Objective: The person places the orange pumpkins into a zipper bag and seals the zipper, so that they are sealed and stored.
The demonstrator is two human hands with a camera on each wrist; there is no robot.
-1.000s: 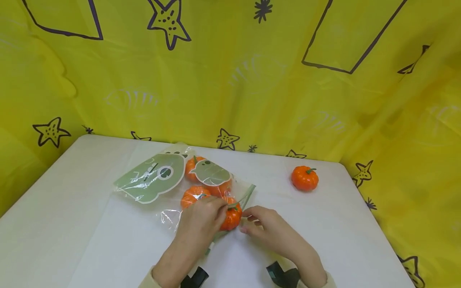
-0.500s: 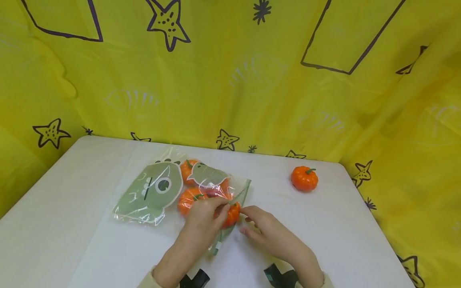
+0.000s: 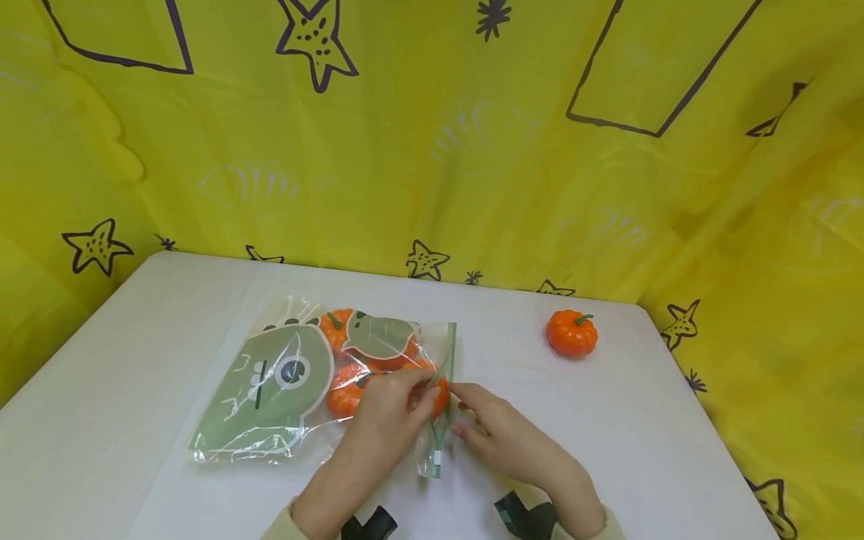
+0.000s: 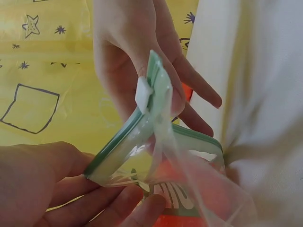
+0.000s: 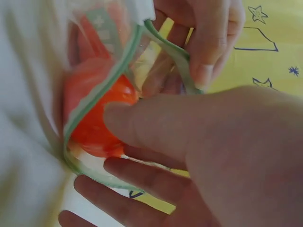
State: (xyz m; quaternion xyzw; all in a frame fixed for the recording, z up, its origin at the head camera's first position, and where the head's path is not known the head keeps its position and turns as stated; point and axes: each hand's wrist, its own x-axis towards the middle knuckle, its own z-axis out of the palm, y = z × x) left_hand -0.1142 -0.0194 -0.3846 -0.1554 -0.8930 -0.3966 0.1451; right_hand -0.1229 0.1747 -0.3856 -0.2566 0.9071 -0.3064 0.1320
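A clear zip bag (image 3: 270, 405) with a green cartoon print lies on the table, several small orange pumpkins (image 3: 346, 394) showing through it. My left hand (image 3: 388, 409) pinches the rim at the mouth, thumb against the green zip edge (image 4: 111, 146) in the left wrist view. A white slider (image 4: 143, 94) sits on that zip. One more pumpkin (image 3: 442, 397) is in the mouth, partly inside; the left hand hides much of it. My right hand (image 3: 502, 431) touches it with fairly straight fingers. In the right wrist view its thumb overlaps this pumpkin (image 5: 94, 127).
Another orange pumpkin (image 3: 571, 334) with a green stem stands apart at the back right of the white table (image 3: 648, 435). A yellow cloth (image 3: 432, 187) with drawn stars hangs behind the table and along both sides.
The bag has turned, its printed end swinging towards me and its mouth now facing right. The pumpkin at the mouth is more covered by the bag and left hand. The right hand has barely moved.
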